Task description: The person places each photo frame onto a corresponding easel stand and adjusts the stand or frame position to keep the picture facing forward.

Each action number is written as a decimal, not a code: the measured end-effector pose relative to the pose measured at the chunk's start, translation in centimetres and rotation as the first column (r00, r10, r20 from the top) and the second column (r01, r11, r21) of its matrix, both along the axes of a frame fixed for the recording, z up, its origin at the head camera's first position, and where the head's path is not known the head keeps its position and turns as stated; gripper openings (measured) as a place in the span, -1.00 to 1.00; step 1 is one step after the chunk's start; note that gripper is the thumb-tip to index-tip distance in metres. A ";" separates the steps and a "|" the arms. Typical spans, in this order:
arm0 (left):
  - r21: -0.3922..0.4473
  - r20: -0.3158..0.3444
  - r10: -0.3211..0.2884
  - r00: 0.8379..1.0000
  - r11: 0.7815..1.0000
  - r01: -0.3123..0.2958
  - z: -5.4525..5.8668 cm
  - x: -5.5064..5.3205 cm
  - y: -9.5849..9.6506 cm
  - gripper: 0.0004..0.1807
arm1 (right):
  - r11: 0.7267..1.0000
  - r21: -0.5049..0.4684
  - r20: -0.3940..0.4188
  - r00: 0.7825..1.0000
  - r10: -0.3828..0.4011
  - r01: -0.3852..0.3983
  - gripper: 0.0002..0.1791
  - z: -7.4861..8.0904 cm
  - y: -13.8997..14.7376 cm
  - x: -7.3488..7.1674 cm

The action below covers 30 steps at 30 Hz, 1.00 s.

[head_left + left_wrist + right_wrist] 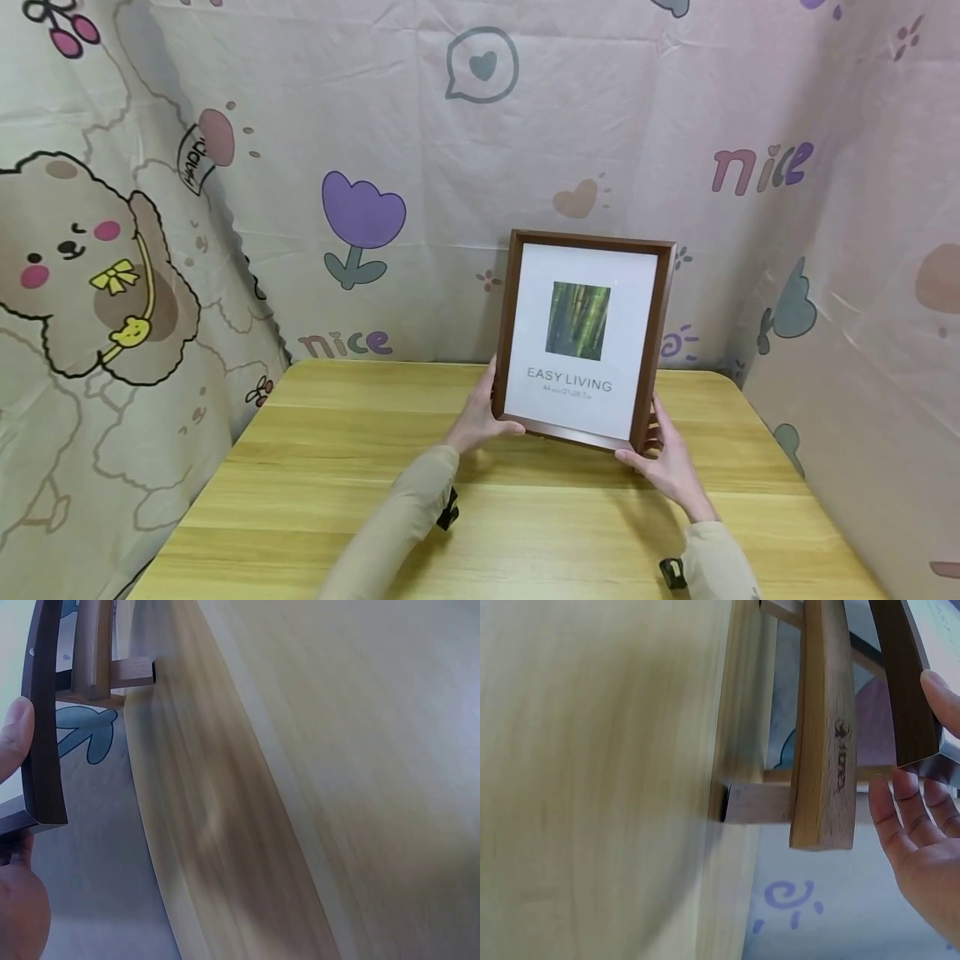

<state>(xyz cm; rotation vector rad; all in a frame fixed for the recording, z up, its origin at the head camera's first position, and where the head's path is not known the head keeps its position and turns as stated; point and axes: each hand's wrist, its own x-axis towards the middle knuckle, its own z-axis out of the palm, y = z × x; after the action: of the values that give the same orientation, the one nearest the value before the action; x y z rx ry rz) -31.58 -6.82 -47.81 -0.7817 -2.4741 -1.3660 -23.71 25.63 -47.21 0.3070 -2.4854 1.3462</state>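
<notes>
Picture frame (pixel 582 340) slightly tilted; bottom between left grip (pixel 477 422) and right grip (pixel 671 463)

**Browns, Yellow Grain and Pastels**

Picture frame (pixel 653 333): dark reddish brown; white sheet (pixel 630 333), grey lettering (pixel 570 381), small picture (pixel 578 321) in streaked green and dark tones. Wooden stand (pixel 825 750): plain tan, dark stamped mark (pixel 842 755) along one bar. Table (pixel 337 442): yellow, banded in paler and browner grain. Backdrop cloth (pixel 465 158): pale pinkish white, printed with purple tulip (pixel 363 215) and grey-green leaves (pixel 352 272), "nice" (pixel 762 168) in pink, grey and purple, cream bear (pixel 97 208) with pink cheeks, yellow bow (pixel 114 277), yellow strap (pixel 148 275), black outline. Sleeves (pixel 401 510): plain beige. Wrist mounts (pixel 447 510): black.
</notes>
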 end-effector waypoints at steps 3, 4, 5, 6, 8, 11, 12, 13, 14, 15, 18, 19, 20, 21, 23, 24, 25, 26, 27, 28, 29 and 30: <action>-0.001 0.001 -0.009 1.000 1.000 0.009 0.0 -0.1 0.5 0.48 | 1.000 0.006 -0.025 1.000 -0.001 0.001 0.28 -0.2 0.4 0.1; 0.003 0.001 -0.012 1.000 1.000 0.012 0.0 -0.2 0.6 0.48 | 1.000 0.009 -0.030 1.000 -0.001 0.002 0.28 -0.2 0.6 0.1; 0.005 -0.004 -0.016 1.000 1.000 0.016 0.0 -0.2 0.8 0.47 | 1.000 0.011 -0.036 0.999 -0.002 0.003 0.28 -0.3 0.7 0.1; 0.004 -0.006 -0.015 1.000 1.000 0.015 0.0 -0.2 0.9 0.47 | 1.000 0.016 -0.039 0.999 -0.003 0.004 0.27 -0.3 0.9 0.1; -0.003 -0.012 -0.014 1.000 1.000 0.014 0.0 -0.3 1.3 0.47 | 1.000 0.018 -0.046 0.999 -0.005 0.006 0.26 -0.4 1.1 0.1; -0.014 -0.009 -0.013 1.000 1.000 0.012 -0.1 -0.5 1.7 0.48 | 1.000 0.010 -0.060 0.998 -0.010 0.011 0.25 -0.6 1.4 0.1; -0.020 -0.002 -0.011 1.000 1.000 0.011 -0.1 -0.5 1.8 0.48 | 1.000 0.007 -0.061 0.998 -0.012 0.012 0.25 -0.6 1.5 0.1; -0.024 0.004 -0.012 1.000 1.000 0.012 -0.1 -0.5 1.9 0.49 | 1.000 0.004 -0.063 0.998 -0.016 0.016 0.24 -0.6 1.5 0.0; -0.024 0.011 -0.014 1.000 1.000 0.014 -0.1 -0.6 2.0 0.49 | 1.000 -0.001 -0.063 0.998 -0.020 0.020 0.24 -0.7 1.6 0.0; -0.022 0.018 -0.017 1.000 1.000 0.017 0.0 -0.6 2.1 0.49 | 1.000 -0.005 -0.067 0.998 -0.021 0.020 0.24 -0.7 1.7 0.1; -0.016 0.034 -0.021 0.999 1.000 0.022 0.1 -0.6 2.4 0.50 | 1.000 -0.005 -0.071 0.997 -0.029 0.029 0.24 -0.9 1.9 0.1; -0.014 0.034 -0.023 0.999 1.000 0.023 0.1 -0.7 2.6 0.49 | 0.999 -0.003 -0.075 0.997 -0.034 0.034 0.24 -0.9 2.0 0.1; -0.013 0.034 -0.024 0.999 1.000 0.025 0.1 -0.7 2.7 0.49 | 0.999 -0.002 -0.079 0.996 -0.036 0.036 0.24 -1.0 2.0 0.1; -0.013 0.032 -0.025 0.999 1.000 0.026 0.1 -0.8 2.8 0.49 | 0.999 0.000 -0.081 0.996 -0.039 0.040 0.24 -1.0 2.1 0.1; -0.015 0.030 -0.028 0.999 0.999 0.028 0.2 -0.8 3.0 0.49 | 0.999 0.002 -0.082 0.996 -0.045 0.045 0.23 -1.0 2.3 0.1; -0.014 0.027 -0.029 0.999 0.999 0.029 0.2 -0.8 3.2 0.48 | 0.999 0.003 -0.079 0.996 -0.046 0.046 0.23 -1.0 2.4 0.1; -0.015 0.028 -0.028 0.999 0.999 0.029 0.3 -0.8 3.3 0.48 | 0.999 0.005 -0.074 0.996 -0.047 0.047 0.23 -1.0 2.4 0.1; -0.014 0.029 -0.028 0.999 0.999 0.029 0.3 -0.8 3.4 0.48 | 0.999 0.006 -0.070 0.996 -0.048 0.048 0.23 -1.0 2.5 0.2; -0.013 0.027 -0.029 0.999 0.999 0.029 0.4 -0.7 3.5 0.48 | 0.999 0.007 -0.064 0.997 -0.048 0.049 0.23 -1.0 2.6 0.2; -0.013 0.029 -0.030 0.999 0.999 0.030 0.4 -0.7 3.6 0.48 | 0.999 0.009 -0.059 0.997 -0.049 0.050 0.23 -1.0 2.6 0.2; -0.013 0.031 -0.029 0.999 0.999 0.030 0.4 -0.8 3.7 0.48 | 0.999 0.013 -0.055 0.997 -0.050 0.051 0.24 -1.0 2.7 0.2; -0.014 0.033 -0.029 0.999 0.999 0.029 0.5 -0.8 3.8 0.48 | 0.998 0.016 -0.052 0.997 -0.052 0.053 0.24 -1.0 2.7 0.2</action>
<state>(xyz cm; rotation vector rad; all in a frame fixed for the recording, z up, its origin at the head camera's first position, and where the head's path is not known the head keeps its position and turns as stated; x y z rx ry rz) -32.33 -3.01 -47.35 -0.8080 -2.5101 -1.3824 -23.46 28.35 -48.24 0.2750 -2.4469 1.2805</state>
